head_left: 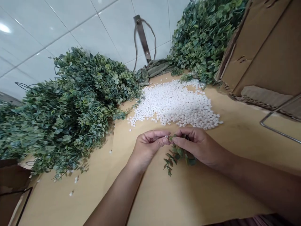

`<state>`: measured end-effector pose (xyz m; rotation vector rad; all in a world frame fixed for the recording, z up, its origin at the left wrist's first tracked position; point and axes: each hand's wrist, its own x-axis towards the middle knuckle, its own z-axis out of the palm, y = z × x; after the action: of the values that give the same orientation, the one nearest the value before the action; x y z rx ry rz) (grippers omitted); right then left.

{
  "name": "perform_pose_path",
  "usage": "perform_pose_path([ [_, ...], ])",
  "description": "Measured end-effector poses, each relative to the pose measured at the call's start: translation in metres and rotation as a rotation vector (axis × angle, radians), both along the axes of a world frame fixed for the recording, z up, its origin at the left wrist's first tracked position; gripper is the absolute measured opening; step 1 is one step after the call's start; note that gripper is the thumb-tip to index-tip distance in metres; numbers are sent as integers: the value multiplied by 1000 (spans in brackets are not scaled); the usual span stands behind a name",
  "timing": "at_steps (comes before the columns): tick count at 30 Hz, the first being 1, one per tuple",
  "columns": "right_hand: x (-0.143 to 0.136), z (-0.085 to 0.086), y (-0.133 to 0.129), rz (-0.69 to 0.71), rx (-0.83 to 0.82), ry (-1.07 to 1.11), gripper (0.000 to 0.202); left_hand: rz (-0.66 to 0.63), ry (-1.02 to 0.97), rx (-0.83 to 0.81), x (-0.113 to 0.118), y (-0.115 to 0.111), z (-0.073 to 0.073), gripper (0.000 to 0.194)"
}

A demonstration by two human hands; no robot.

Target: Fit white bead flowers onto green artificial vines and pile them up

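While the smooth, pale tan tabletop [150, 201] is spreading beneath, the bulky green leafy heap [77, 103] is sitting leftward and the loose pile of small, rounded white pieces [174, 103] ahead, presumably for easy reach. Above the tabletop, right hand [195, 142] is pinching a short green leafy sprig [180, 153], left hand [150, 142] apparently a tiny white bit [166, 137], likely for control. Hands are hiding any contact.

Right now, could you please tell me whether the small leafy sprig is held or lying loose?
Held: the right hand pinches the leafy sprig near one end, and the rest hangs below that hand.
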<state>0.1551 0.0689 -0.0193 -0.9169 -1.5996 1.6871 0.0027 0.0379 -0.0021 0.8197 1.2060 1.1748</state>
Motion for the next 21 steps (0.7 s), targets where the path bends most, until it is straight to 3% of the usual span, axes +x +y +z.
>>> perform_pose_path([
  [6,3,1,-3,-46,94,0,21,1,-62,-20,3,1,-7,22],
  [21,5,-3,-7,-101,270,-55,18,44,-43,-14,5,0,-8,25],
])
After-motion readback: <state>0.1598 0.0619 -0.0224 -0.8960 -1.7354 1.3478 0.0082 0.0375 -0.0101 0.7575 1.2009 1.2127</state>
